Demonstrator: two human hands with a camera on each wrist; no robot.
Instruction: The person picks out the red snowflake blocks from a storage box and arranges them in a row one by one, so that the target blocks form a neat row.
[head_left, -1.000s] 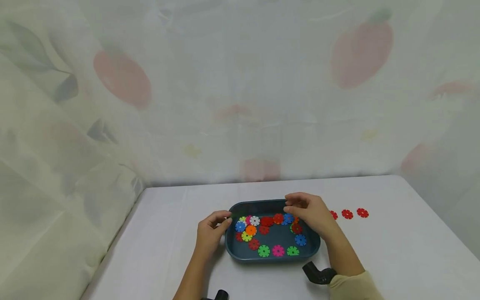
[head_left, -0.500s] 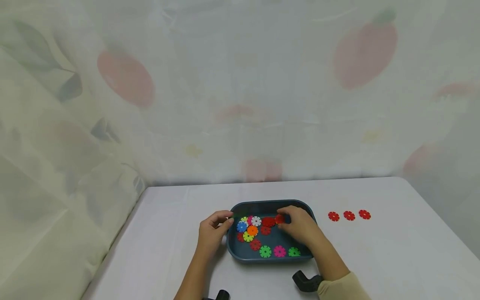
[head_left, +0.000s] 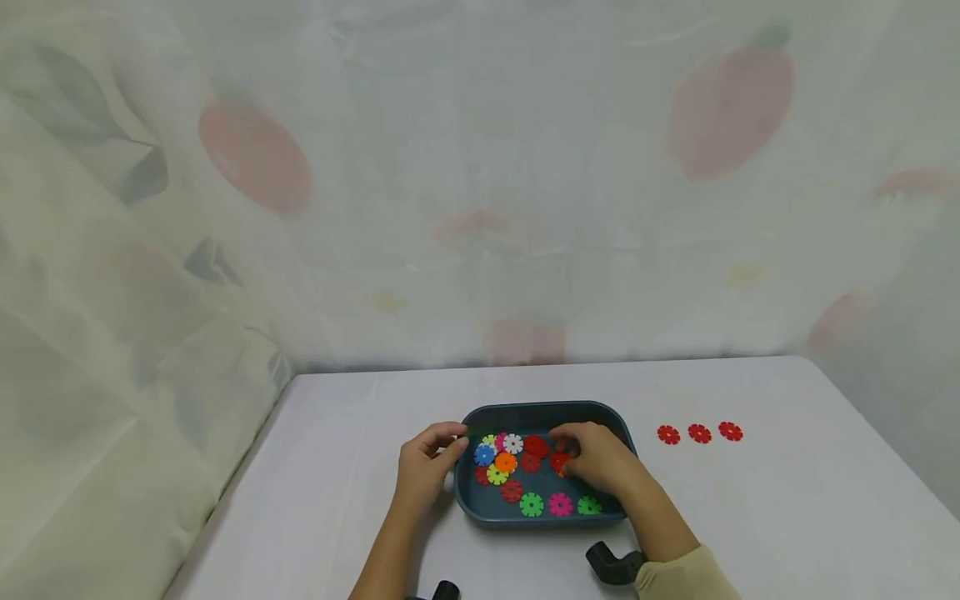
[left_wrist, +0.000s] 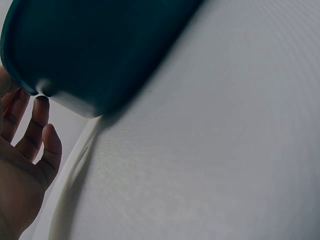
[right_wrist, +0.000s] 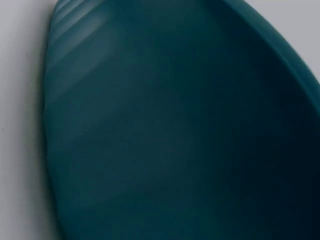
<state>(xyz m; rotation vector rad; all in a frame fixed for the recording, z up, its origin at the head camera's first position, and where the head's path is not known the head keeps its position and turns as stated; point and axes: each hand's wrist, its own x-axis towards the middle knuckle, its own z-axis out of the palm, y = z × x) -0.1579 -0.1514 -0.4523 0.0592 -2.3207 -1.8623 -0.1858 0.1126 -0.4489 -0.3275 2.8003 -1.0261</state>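
Observation:
In the head view, a dark blue-green tray [head_left: 540, 522] holds several notched interlocking discs in mixed colours. My left hand [head_left: 422, 471] grips the tray's left rim, thumb and fingertips at the edge. The left wrist view shows that hand [left_wrist: 25, 155] beside the tray's outer wall, its fingers bent at the rim. Inside the tray's right half, my right hand [head_left: 596, 458] pinches a red disc [head_left: 558, 461], with a bit of orange showing under it. The right wrist view is filled by the tray wall [right_wrist: 150, 125], and the fingers are out of sight there.
Three red discs [head_left: 700, 433] lie in a row on the white table [head_left: 787, 500], right of the tray. Two green discs [head_left: 532, 504] and a pink disc [head_left: 560, 503] line the tray's near side. A patterned cloth [head_left: 480, 183] hangs behind.
My right hand has come from above the tray's right rim down into it. A red disc there has shifted toward me. The left hand stays at the rim.

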